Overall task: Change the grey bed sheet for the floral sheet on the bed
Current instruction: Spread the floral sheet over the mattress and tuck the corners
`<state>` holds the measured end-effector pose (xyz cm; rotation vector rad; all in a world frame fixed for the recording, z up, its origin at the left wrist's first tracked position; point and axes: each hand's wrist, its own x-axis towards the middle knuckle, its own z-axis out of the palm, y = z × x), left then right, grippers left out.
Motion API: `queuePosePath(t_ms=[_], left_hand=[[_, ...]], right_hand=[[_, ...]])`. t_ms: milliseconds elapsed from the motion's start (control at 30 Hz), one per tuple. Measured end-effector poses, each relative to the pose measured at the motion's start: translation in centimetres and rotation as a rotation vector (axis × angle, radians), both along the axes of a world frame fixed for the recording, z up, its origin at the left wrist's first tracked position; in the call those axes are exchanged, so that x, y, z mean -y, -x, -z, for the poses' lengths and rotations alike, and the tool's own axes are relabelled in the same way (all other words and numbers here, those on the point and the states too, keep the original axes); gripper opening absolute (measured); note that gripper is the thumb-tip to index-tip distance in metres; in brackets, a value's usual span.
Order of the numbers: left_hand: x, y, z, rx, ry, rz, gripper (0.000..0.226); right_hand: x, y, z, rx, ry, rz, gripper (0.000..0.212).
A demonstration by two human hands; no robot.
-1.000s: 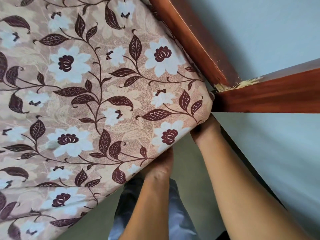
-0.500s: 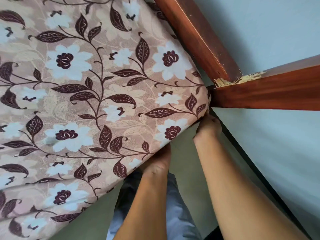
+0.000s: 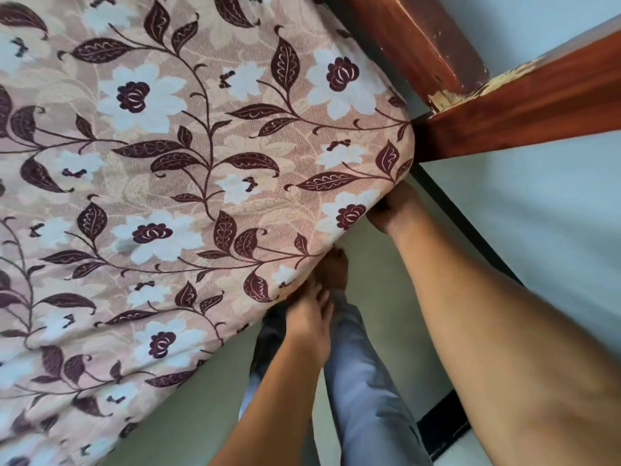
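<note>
At the right of the frame, where the two rails of the wooden bed frame (image 3: 524,105) meet, the corner of the mattress is seen already wrapped in the floral sheet (image 3: 208,169). The sheet is spread over the whole visible top of the bed and is pulled down over the lower edge. No grey sheet is seen anywhere.

The right hand (image 3: 391,211) is pressed against the underside of the corner, just below the rail. The left hand (image 3: 317,297) is held at the sheet's edge a little further down the frame, above the grey trousers (image 3: 366,391) and the green floor (image 3: 389,297). The fingers of both hands are hidden behind the edge of the mattress, so it cannot be told whether cloth is pinched or only pushed.

Compared with a second ago, the left hand is found closer to the corner and the two hands are nearer each other; the right hand is kept at the same spot. The cloth over the corner is seen lying smooth, without loose folds.

From this it is judged that the corner is being tucked under and is almost finished. The change of sheets is thought to be far along, with the other corners left unseen.
</note>
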<state>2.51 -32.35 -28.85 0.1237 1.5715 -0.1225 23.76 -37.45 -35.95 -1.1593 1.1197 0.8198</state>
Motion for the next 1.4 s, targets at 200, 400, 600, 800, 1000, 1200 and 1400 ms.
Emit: queuePosePath(t_ms=[200,400,600,800,1000,1200,1400], left_hand=[[-2.2,1.3,-1.1,0.037,-0.004,-0.340,0.021],[-3.4,-0.8,0.6,-0.015,-0.010,-0.503,0.018],[-3.7,-0.3,1.8,-0.029,-0.037,-0.319,0.029],[-2.1,1.2,-6.9,-0.021,-0.371,0.653,0.013],[-10.9,1.5,-8.5,-0.083,-1.547,1.559,0.053],[-13.1,4.2,-3.8,-0.157,-1.278,2.013,0.084],[-9.2,6.5,-4.8,0.062,-1.117,2.176,0.090]], right_hand=[[-0.6,0.4,-1.6,0.087,0.142,-0.107,0.041],[-1.5,0.3,-2.6,0.133,0.225,-0.274,0.040],[-0.8,0.6,-3.9,0.253,0.529,-0.426,0.034],[-1.7,6.2,-8.4,0.330,0.882,-0.513,0.058],[-7.6,9.4,-12.7,1.409,0.713,-1.398,0.053],[-5.4,6.9,-9.9,1.240,0.785,-2.173,0.081],[-0.7,7.7,-10.9,0.898,0.839,-2.229,0.083]])
